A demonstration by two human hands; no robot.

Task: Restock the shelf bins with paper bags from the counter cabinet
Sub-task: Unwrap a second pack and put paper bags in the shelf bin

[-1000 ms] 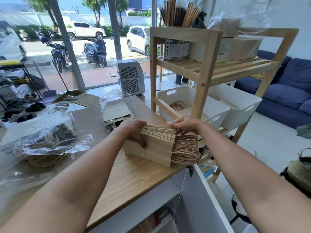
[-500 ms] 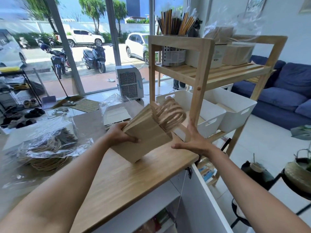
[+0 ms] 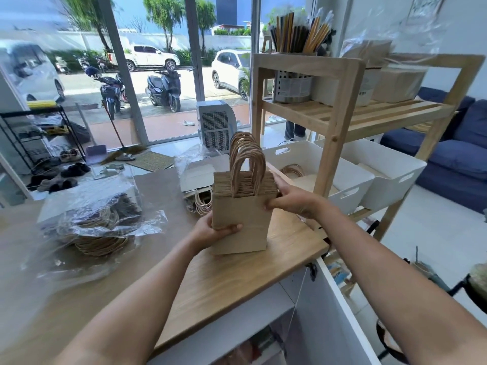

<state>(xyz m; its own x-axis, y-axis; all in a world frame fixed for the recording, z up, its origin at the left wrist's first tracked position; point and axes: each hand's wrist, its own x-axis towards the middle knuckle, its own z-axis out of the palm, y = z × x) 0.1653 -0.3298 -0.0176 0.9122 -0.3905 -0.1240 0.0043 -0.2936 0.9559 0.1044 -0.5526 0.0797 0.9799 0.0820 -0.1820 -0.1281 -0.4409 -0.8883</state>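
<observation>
A thick stack of brown paper bags (image 3: 241, 219) with twisted paper handles stands upright on the wooden counter (image 3: 237, 275), handles pointing up. My left hand (image 3: 210, 229) grips its lower left edge, thumb across the front. My right hand (image 3: 292, 201) pinches its upper right edge. Just right of the stack, two white bins sit on the lower level of a wooden shelf: the near bin (image 3: 350, 180) holds a few bags with handles showing, the far bin (image 3: 390, 169) shows flat brown paper inside.
Plastic-wrapped bundles of bags (image 3: 97, 219) lie on the counter's left, and another opened plastic pack (image 3: 197, 177) lies behind the stack. The shelf's upright post (image 3: 332, 143) stands close to my right hand. An open cabinet door (image 3: 340, 306) hangs below the counter's right end.
The stack went from lying flat on the counter to tilted in my left hand, and now stands upright. My right hand returned to grip its right edge.
</observation>
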